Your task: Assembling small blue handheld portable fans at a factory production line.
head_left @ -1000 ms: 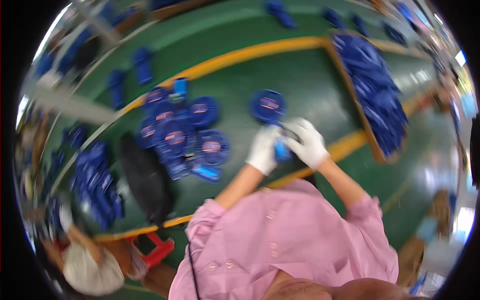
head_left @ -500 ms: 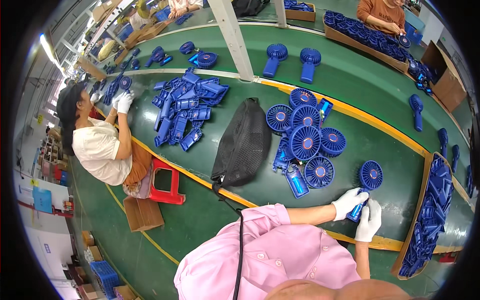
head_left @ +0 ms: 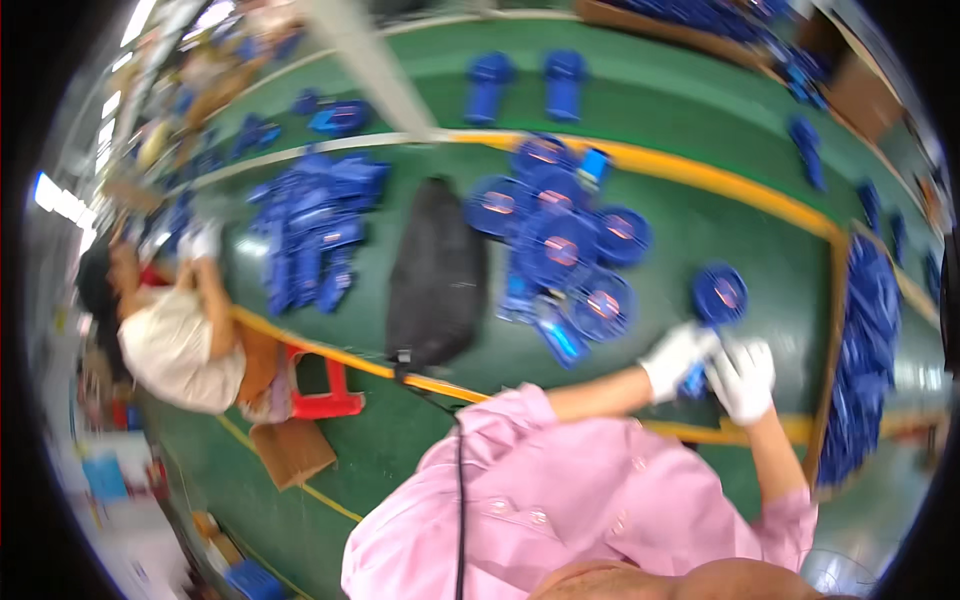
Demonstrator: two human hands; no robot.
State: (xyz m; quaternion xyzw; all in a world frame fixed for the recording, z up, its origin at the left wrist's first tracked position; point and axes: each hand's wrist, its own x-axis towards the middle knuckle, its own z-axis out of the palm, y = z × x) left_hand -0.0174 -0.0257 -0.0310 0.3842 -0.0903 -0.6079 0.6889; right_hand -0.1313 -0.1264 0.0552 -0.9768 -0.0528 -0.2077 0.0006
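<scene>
A blue handheld fan (head_left: 720,294) lies near the right part of the green worktable, its round head pointing away from me. My left hand (head_left: 677,362), in a white glove, grips the handle from the left. The gloved right hand (head_left: 742,380) is bent against the handle's right side, its fingers blurred by motion. Between the hands, a bright blue part (head_left: 694,380) shows in the handle. To the left sits a cluster of blue fans (head_left: 556,248), some overlapping, with an open handle (head_left: 563,340) at its near edge.
A black mesh bag (head_left: 435,280) lies left of the fans, beyond it a pile of blue casings (head_left: 318,220). A cardboard box of blue parts (head_left: 862,360) stands at the right end. A seated co-worker (head_left: 185,340) works at the left. Two fans (head_left: 565,85) lie across the divider.
The view has shifted and blurred. My right hand has come up beside the handle, covering more of it. The left hand keeps hold of the fan.
</scene>
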